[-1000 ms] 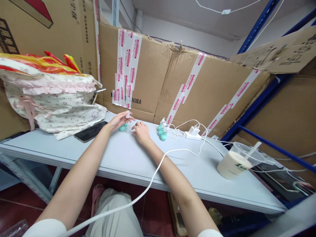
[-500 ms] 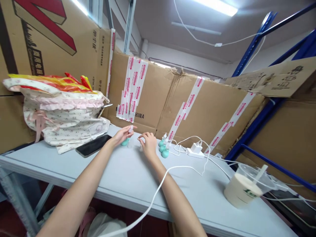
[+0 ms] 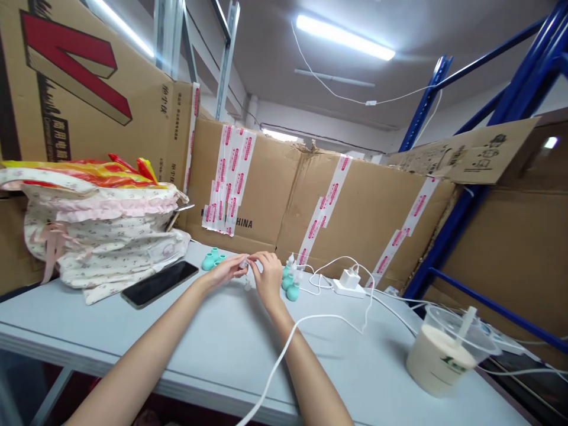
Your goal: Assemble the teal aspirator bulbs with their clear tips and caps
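My left hand [image 3: 228, 270] and my right hand [image 3: 267, 275] meet above the middle of the white table [image 3: 222, 349]. Both pinch a small clear plastic piece [image 3: 244, 264] between their fingertips. Just behind the left hand lie loose teal rubber bulbs [image 3: 212, 260] on the table. To the right of my right hand stand teal bulbs with white nozzles [image 3: 289, 281], upright in a small cluster.
A black phone [image 3: 160, 283] lies at left beside a floral fabric bag [image 3: 97, 236]. A white charger [image 3: 349, 283] with cables sits behind; one cable [image 3: 284, 349] crosses my right arm. A lidded drink cup with straw [image 3: 444, 355] stands at right. Taped cardboard boxes [image 3: 355, 219] wall the back.
My hands have come together and lifted off the table, both now pinching the small clear piece. The teal bulb under my left hand now lies uncovered. The camera tilted upward.
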Demonstrator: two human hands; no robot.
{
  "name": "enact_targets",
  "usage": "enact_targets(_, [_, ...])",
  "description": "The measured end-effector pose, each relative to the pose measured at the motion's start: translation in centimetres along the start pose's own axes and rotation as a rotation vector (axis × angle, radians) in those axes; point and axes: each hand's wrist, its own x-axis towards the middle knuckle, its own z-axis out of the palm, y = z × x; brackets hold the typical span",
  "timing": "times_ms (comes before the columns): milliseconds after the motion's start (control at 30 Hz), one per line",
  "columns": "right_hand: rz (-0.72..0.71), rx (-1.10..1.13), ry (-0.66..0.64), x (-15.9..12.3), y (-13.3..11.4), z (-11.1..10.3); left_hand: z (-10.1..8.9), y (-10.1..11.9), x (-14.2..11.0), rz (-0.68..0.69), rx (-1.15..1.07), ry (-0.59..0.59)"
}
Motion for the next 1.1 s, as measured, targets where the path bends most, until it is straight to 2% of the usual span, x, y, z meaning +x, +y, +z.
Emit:
enact_targets(167, [0.022,0.096,0.024,0.0,0.0,0.1,-0.4,-0.3,0.2,0.005,-0.026,-0.018])
enact_targets(333, [0.087,0.216,0.034,0.1,0.5,0.6,0.2,0.3,-0.2,-0.050,-0.001,-0.049])
enact_targets(600, [0.102,0.255,0.042,-0.1,1.0,0.9,0.5,0.7,-0.5,-0.078,0.080,-0.061])
enact_targets(800, [0.108,0.254,0.040,0.1,1.3,0.9,0.2,0.7,-0.5,-0.053,0.093,-0.064])
enact_targets(1100, [0.205,0.344,0.040,0.0,3.2,1.1,-0.4,0.6,-0.6,0.027,0.262,-0.060])
